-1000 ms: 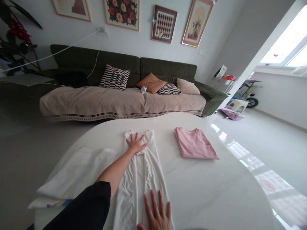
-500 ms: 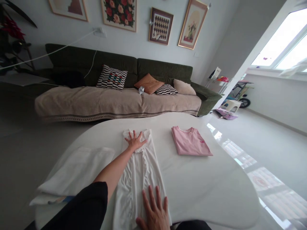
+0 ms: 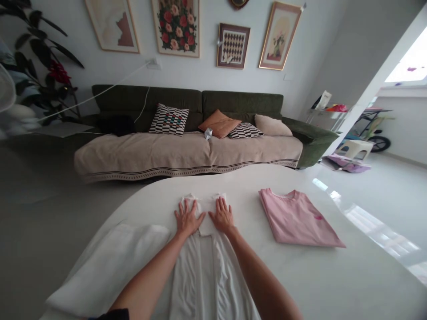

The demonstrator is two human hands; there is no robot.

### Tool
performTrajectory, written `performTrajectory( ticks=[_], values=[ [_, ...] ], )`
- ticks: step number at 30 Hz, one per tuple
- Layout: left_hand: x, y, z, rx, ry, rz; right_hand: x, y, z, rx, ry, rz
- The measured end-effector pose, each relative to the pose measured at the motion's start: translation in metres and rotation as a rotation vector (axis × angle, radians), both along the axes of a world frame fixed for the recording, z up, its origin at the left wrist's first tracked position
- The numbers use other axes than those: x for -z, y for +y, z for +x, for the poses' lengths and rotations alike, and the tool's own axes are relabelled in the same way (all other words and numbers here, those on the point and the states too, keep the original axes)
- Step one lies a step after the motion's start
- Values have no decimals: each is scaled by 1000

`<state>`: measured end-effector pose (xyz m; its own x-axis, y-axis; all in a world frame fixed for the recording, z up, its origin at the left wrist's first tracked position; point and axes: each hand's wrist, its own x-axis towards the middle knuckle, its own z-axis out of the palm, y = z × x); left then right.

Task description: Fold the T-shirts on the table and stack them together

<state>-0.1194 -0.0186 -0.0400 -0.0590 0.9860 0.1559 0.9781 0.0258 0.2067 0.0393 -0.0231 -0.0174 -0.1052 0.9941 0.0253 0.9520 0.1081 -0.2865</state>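
My view is bright and washed out toward the right, where the window (image 3: pixel 408 55) burns to white and throws streaks of glare across the floor (image 3: pixel 376 229). The light falls off to my left, leaving that side dimmer and grayer, with a soft dark shadow under the sofa (image 3: pixel 187 106). Straight lines bow near the edges, curving the wall (image 3: pixel 208 26), and at far left something pale (image 3: pixel 10 102) is too blurred to make out.
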Motion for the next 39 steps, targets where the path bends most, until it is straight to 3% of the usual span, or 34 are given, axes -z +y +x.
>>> performTrajectory(
  ticks=[3,6,8,10,13,17,19,21,24,28,35,39],
  values=[
    [-4,3,1,-14,9,-28,12,8,3,23,11,13],
    [-19,5,1,3,10,-125,6,6,8,3,-5,-48],
    [-30,-1,1,17,6,-215,-3,-5,10,-8,-24,-89],
    [-37,-21,2,40,2,-241,-9,-31,12,-15,-46,-84],
    [-33,-84,8,116,4,-126,-5,-96,14,-72,-62,-46],
    [-16,-196,15,269,4,-35,4,-200,17,-222,-38,-53],
    [-14,-244,11,353,10,-23,3,-245,21,-248,-35,-62],
    [-17,-282,1,453,18,-27,-1,-284,27,-286,-40,-71],
    [-24,-321,-18,564,33,-31,-4,-327,40,-365,-59,-73],
    [-24,-341,-36,573,78,-38,-1,-352,50,-348,-119,-36],
    [-18,-338,-43,650,96,-56,-2,-351,47,-341,-88,114],
    [-26,-347,-47,706,75,-69,-11,-364,43,-306,-53,145]
  ],
)
